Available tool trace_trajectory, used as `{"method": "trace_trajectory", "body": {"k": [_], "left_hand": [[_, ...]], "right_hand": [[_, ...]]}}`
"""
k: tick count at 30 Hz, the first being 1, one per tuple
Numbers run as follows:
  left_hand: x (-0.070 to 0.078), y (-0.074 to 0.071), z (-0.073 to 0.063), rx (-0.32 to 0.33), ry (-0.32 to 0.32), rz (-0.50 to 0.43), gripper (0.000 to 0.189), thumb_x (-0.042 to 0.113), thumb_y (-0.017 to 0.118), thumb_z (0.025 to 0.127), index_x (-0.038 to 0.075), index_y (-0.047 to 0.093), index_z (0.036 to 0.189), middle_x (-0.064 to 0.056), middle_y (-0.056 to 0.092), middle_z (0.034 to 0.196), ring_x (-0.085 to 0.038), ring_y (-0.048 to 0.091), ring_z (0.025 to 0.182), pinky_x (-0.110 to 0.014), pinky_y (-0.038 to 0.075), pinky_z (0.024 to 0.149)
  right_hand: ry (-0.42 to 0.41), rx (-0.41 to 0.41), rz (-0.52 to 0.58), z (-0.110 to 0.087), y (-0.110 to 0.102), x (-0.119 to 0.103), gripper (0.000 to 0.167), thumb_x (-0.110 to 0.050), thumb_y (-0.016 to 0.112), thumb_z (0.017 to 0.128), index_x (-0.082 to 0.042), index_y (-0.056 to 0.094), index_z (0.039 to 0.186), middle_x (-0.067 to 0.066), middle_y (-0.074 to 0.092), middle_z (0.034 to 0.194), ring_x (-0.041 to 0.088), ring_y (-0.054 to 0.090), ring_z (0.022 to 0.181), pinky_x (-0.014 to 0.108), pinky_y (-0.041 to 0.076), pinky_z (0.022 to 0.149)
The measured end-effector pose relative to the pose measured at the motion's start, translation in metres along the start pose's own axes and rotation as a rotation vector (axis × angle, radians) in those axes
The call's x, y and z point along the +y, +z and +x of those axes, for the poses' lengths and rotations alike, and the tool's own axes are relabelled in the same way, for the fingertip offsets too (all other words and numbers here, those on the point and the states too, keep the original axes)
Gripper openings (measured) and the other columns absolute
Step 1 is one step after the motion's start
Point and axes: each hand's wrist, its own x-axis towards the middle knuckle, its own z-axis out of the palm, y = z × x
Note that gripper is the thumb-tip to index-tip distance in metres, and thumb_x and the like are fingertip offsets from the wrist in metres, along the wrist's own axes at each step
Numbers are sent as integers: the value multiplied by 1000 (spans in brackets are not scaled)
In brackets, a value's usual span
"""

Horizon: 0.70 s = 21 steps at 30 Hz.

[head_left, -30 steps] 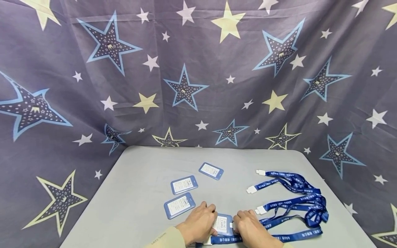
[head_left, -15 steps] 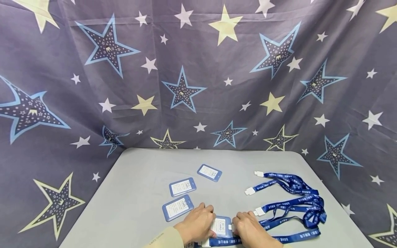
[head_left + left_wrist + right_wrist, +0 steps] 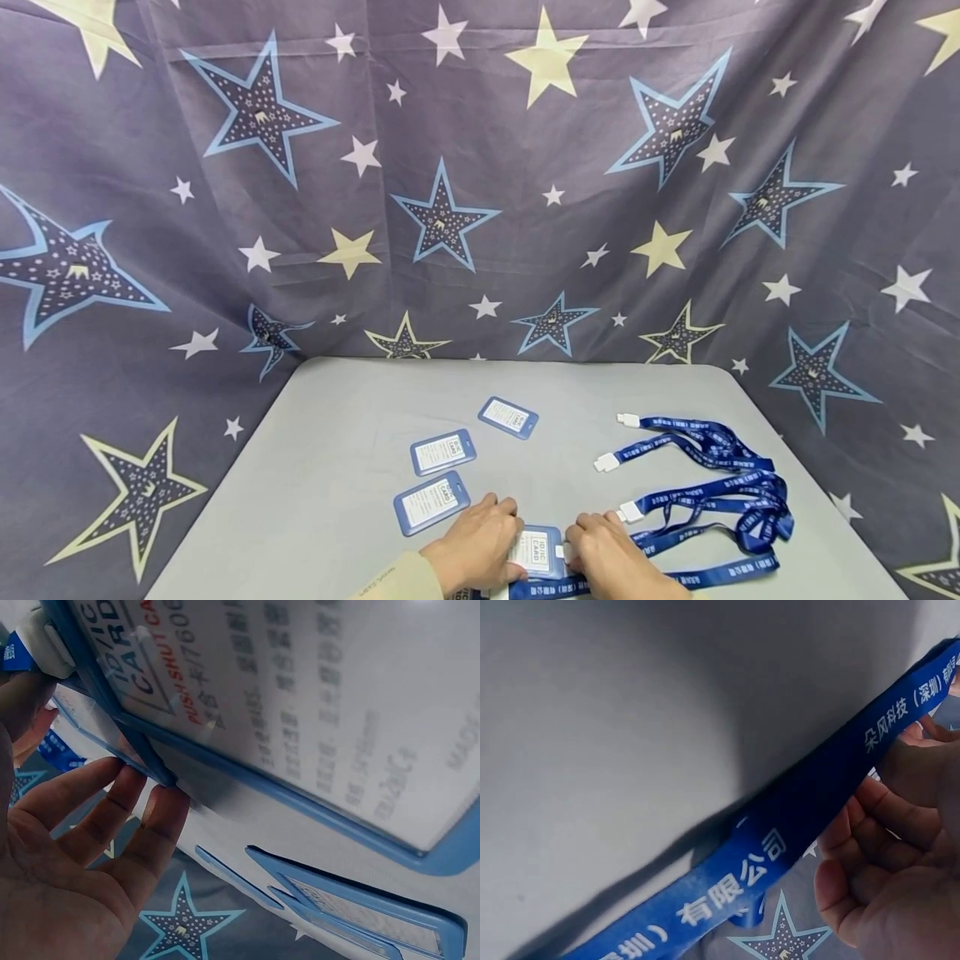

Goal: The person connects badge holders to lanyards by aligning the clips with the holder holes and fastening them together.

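Observation:
Near the table's front edge, my left hand (image 3: 480, 543) pinches a blue-rimmed ID card holder (image 3: 538, 550) by its left part. At the holder's right end is a white lanyard clip (image 3: 566, 552), which my right hand (image 3: 609, 554) grips; its fingertips are partly hidden. In the right wrist view a blue lanyard (image 3: 757, 859) with white lettering runs past the curled fingers. Another ID card holder (image 3: 285, 712) fills the left wrist view's foreground, with a white clip (image 3: 46, 646) at its end. In the head view, my left hand mostly covers this one.
Three more ID card holders lie apart on the grey table (image 3: 337, 500): a far one (image 3: 508, 417), a middle one (image 3: 442, 452) and a near one (image 3: 431, 502). Several blue lanyards (image 3: 750, 500) with white clips lie bunched at the right. A star-patterned cloth (image 3: 480, 208) hangs behind.
The head view has shifted slightly. Both hands keep nearly the same place at the ID card holder and clip; the lanyards and other holders lie as before.

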Motion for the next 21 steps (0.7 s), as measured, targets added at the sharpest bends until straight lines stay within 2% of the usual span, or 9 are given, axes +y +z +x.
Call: {"method": "trace_trajectory", "body": {"k": [10,21], "left_hand": [[-2,0,-2,-15,-14,-64,52,59,83,78,15,77,106,10,57,95,-9,45,81,-24,48,75],[-3,-2,-4,26,-23,-113,52,59,78,83,14,75,108,8,57,101,-9,46,86,-27,51,77]], "right_hand": [[-11,11,11,-1,-3,1,14,-14,84,80,-11,75,90,-13,58,80,2,47,74,29,39,68],[2,43,-8,-2,-6,0,11,-17,81,86,-12,74,92,-13,56,80,4,47,74,32,41,70]]}}
